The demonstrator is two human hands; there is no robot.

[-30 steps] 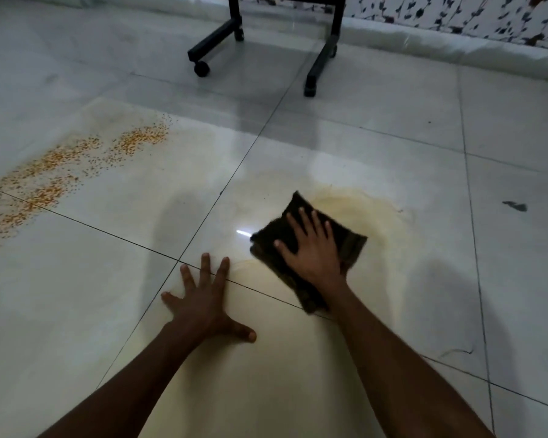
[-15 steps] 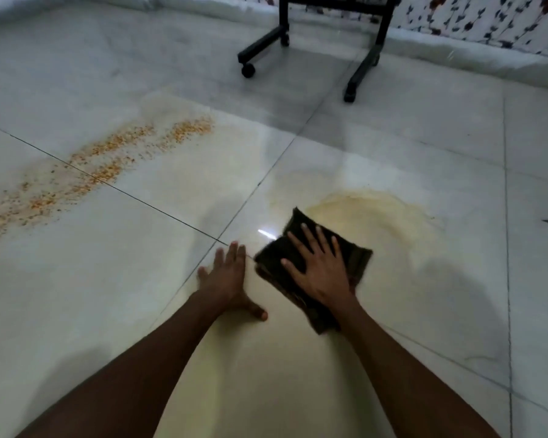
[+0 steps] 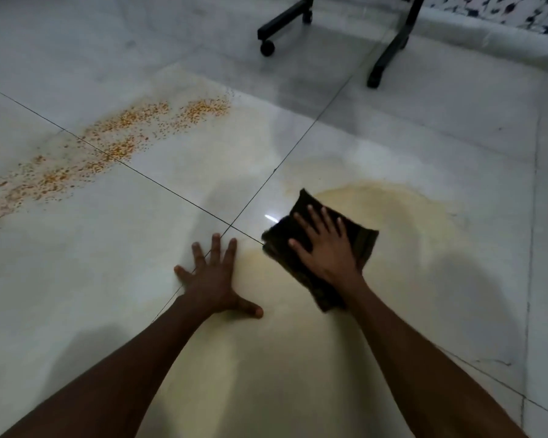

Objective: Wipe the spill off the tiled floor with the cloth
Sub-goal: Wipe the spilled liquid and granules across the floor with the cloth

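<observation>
The person is down low over the pale, glossy tiled floor, both bare arms stretched forward; the right hand lies flat on a dark, folded square of cloth, fingers straight and slightly spread, pressing it down rather than gripping it, which I take to be the way to keep the whole pad in contact with the wet tile; the cloth sits at the near-left edge of the spill, a wide yellowish-beige film of liquid that reaches beyond the cloth to the far right and also runs back toward the person between the arms.

The left hand is planted on the floor just left of the cloth, palm down, fingers splayed and thumb out, holding nothing; it looks like a prop bearing the body's weight so the other arm can push freely; its thumb side rests at the rim of the beige film.

Well apart, to the far left, a scatter of small orange-yellow grains trails across two tiles, untouched by the cloth; at the top stand the black metal legs of a wheeled stand.

By my judgement the wiping is mid-course; much liquid is left, and a saturated cloth may only smear it.
</observation>
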